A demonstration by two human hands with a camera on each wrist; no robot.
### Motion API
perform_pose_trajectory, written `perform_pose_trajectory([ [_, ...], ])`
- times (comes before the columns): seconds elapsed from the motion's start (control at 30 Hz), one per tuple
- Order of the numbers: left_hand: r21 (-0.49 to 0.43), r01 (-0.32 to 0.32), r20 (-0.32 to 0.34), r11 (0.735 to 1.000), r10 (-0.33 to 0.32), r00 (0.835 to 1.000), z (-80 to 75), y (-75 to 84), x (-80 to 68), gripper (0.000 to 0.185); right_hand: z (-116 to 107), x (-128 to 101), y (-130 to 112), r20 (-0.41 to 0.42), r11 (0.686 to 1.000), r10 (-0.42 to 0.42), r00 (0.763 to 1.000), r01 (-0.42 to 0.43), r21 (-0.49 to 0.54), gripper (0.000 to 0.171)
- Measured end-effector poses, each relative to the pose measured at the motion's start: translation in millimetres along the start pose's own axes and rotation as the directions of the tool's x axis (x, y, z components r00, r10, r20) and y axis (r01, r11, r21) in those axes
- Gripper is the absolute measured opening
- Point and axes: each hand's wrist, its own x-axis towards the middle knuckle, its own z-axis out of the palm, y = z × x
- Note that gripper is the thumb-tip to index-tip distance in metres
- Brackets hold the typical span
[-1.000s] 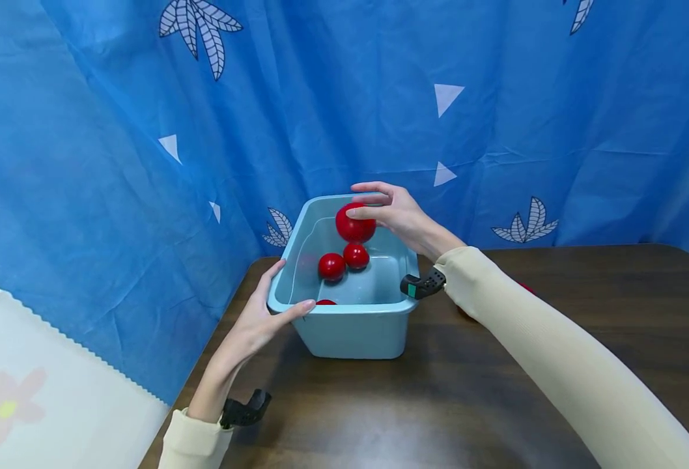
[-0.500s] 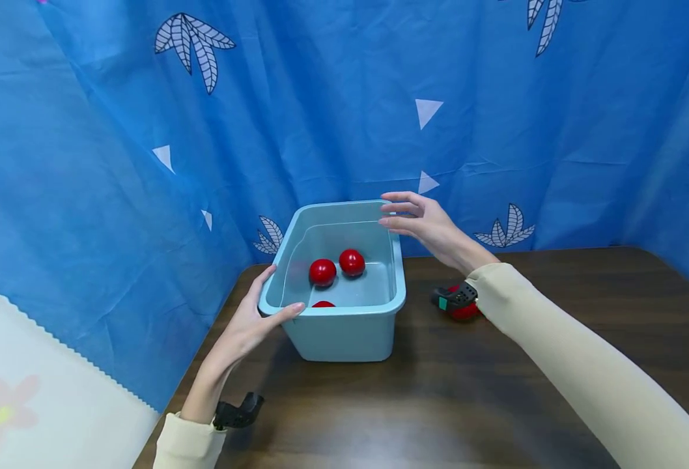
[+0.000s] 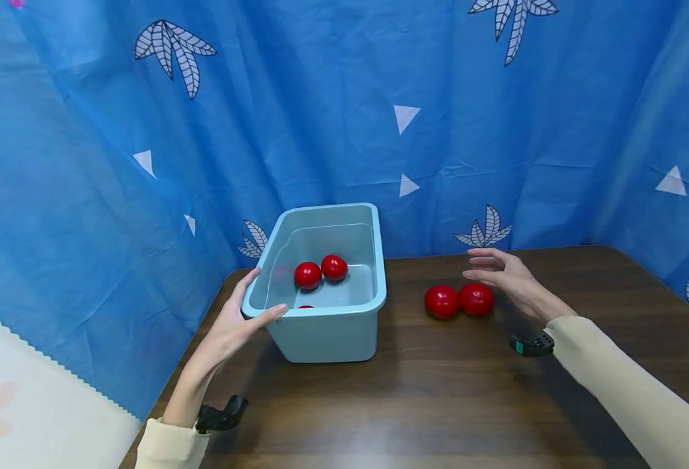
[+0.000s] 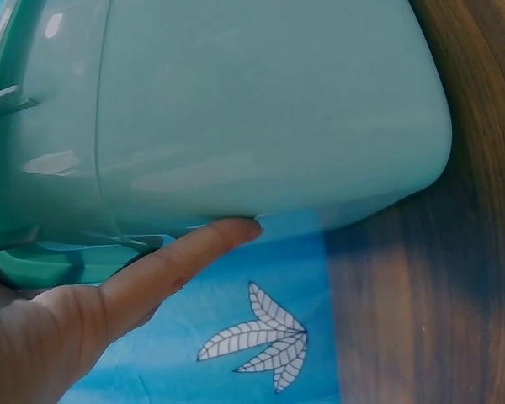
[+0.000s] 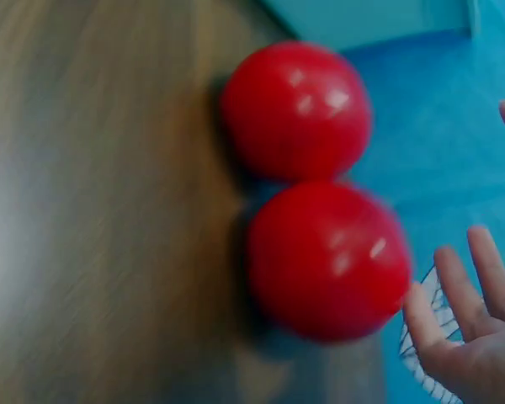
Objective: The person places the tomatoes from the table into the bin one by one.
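Currently, two glossy red balls rest side by side on the brown counter (image 3: pixel 438 397), between the two hands and much closer to the right. Right hand (image 3: pixel 511 277): released, holding nothing, fingers spread loosely just beside and slightly beyond the outer red ball (image 3: pixel 477 299); contact with it cannot be told. The inner red ball (image 3: pixel 441 301) sits on that ball's left, so the pair forms a short row pointing from the right hand toward the left hand's pale blue plastic bin (image 3: pixel 327 339). Being round, neither ball shows a long axis; the bin's runs away from the person. Left hand (image 3: pixel 232 324): grasping the bin's near left corner, thumb on the rim, well apart from the pair. Inside, to its right: two red balls (image 3: pixel 307 276), plus a third ball (image 3: pixel 306 307) mostly hidden by the near rim.
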Motion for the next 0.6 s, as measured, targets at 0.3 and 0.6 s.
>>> perform_pose_trajectory([
  [0.3, 0.015, -0.011, -0.002, 1.0, 0.011, 1.0, -2.1, -0.4, -0.8, 0.1, 7, -9, 32, -0.004, 0.993, 0.056, 0.998, -0.056, -0.106, 0.077],
  [0.6, 0.021, -0.016, -0.001, 1.0, 0.016, 1.0, -0.2, -0.6, 1.8, 0.1, 22, -11, 45, -0.091, 0.988, 0.114, 0.989, -0.123, -0.097, 0.077],
])
